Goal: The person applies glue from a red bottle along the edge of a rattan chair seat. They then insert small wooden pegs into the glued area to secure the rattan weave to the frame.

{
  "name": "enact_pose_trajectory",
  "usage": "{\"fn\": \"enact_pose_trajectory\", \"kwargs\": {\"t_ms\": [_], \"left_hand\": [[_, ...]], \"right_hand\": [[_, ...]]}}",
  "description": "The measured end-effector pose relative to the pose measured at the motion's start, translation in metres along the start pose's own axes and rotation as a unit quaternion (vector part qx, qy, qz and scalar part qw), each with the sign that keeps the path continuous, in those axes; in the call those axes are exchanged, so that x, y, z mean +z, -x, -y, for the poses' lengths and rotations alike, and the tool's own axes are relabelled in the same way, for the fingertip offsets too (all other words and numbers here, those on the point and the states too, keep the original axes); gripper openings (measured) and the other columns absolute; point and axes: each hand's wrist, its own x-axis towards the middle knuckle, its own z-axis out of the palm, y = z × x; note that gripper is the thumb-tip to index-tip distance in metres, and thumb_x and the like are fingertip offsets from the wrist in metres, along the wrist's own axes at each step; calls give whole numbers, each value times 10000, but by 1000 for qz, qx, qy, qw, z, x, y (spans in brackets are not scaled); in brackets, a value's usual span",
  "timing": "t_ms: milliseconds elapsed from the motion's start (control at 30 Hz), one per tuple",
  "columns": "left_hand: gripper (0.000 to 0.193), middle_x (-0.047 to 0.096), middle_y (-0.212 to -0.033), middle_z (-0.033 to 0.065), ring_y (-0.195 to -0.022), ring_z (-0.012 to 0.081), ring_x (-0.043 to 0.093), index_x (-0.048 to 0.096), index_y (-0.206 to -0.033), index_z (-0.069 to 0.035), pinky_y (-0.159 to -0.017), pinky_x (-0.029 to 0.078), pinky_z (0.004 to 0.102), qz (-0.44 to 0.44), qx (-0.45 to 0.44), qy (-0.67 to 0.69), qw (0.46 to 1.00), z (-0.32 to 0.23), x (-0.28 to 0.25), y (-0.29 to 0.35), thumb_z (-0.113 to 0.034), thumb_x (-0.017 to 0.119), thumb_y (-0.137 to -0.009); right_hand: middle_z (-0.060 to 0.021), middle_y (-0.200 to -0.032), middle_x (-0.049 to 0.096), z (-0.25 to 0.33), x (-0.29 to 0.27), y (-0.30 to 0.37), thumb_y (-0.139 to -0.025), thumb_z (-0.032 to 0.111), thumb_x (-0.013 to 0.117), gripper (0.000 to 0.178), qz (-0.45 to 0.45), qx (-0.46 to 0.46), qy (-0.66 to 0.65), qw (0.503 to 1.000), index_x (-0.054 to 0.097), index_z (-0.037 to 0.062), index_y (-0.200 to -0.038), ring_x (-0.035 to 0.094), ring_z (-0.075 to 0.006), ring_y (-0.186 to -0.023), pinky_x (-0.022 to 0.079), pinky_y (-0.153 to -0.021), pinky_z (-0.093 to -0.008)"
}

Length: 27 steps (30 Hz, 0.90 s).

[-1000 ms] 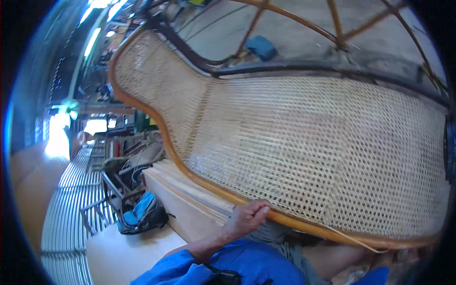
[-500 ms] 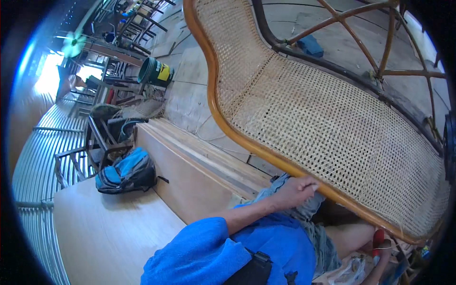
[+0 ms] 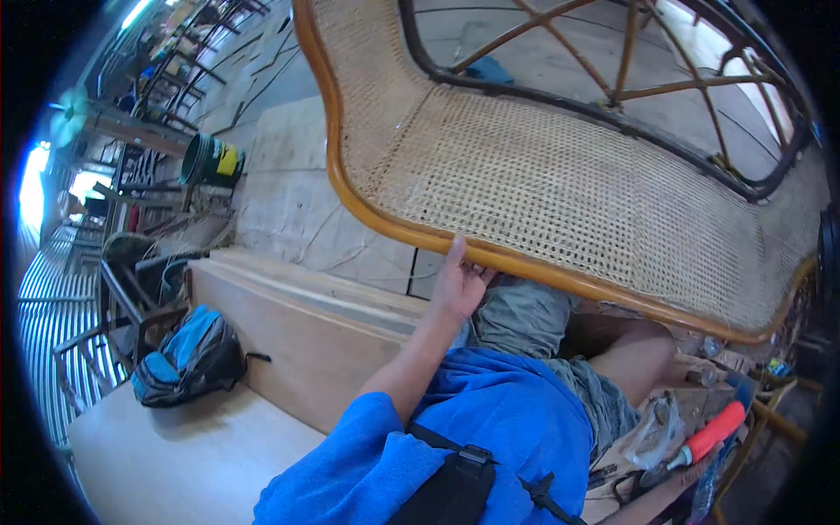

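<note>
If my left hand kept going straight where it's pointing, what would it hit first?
The wooden rim, which your left hand is touching; just beyond it, probably the woven cane panel, though depth is hard to judge.

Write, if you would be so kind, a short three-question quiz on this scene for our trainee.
1. True or false: the blue-and-grey backpack rests on a pale flat board.
2. Fill in the missing colour: the bucket is dark ____ with a yellow patch.
3. Multiple choice: what does the person's left hand grip?
A) the bucket
B) the wooden rim of the woven cane panel
C) the backpack

Key: 1. True. 2. Green. 3. B.
</note>
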Motion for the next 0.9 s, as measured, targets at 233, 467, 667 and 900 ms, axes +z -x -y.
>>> {"fn": "enact_pose_trajectory", "kwargs": {"t_ms": [233,467,667,900], "left_hand": [[311,559,-1063,102,-1002,278,537,497,-1081,-61,-898,438,472,-50,59,9,997,-8,22,-20,-163,593,-803],[333,542,-1083,141,-1012,315,530,473,-1090,-18,-936,415,482,-122,76,-45,989,-51,32,-37,-91,556,-776],[323,542,-1053,128,-986,308,536,475,-1092,-38,-924,423,490,-95,116,-92,984,-86,5,-35,-111,575,-794],[330,568,-1003,88,-950,235,555,504,-1082,-73,-833,468,385,-44,11,-169,985,-46,11,7,-266,595,-830]], "right_hand": [[-120,-1212,467,-36,63,-9,-833,361,602,670,326,-24,-265,907,282,37,-1325,500,-262,-1046,452,-853,-406],[-141,-1322,375,-13,80,-13,-845,292,592,698,447,37,-433,782,195,93,-1383,411,-303,-1120,407,-880,-465],[-157,-1322,393,-51,46,-30,-810,272,638,688,316,66,-467,823,267,76,-1355,405,-325,-1195,380,-959,-512],[-141,-1337,399,-51,114,-25,-756,190,700,678,241,67,-414,875,346,83,-1324,404,-296,-1216,354,-998,-501]]}}
